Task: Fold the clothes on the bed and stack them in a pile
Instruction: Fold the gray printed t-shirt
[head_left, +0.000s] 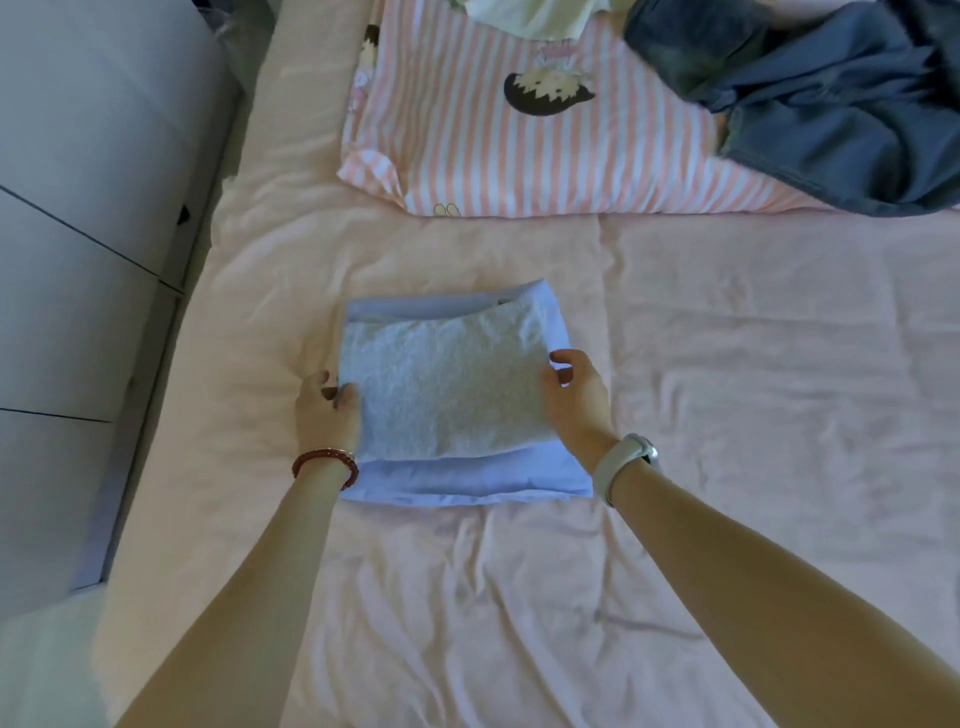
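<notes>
Fingers (332, 392) of both hands curled around opposite edges of folded grey garment (441, 387) atop blue one (467, 480).

Obstructed and cropped items, bed surface

Crumpled dark blue denim garment (831, 98) and pale cream cloth (524, 15) run off the top edge; folded light blue garment (467, 480) lies largely covered by folded grey knit garment (441, 384).

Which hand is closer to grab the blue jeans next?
The right hand. The jeans lie crumpled at the far right on the striped pillow, on that hand's side. The left hand sits across the grey folded garment.
</notes>
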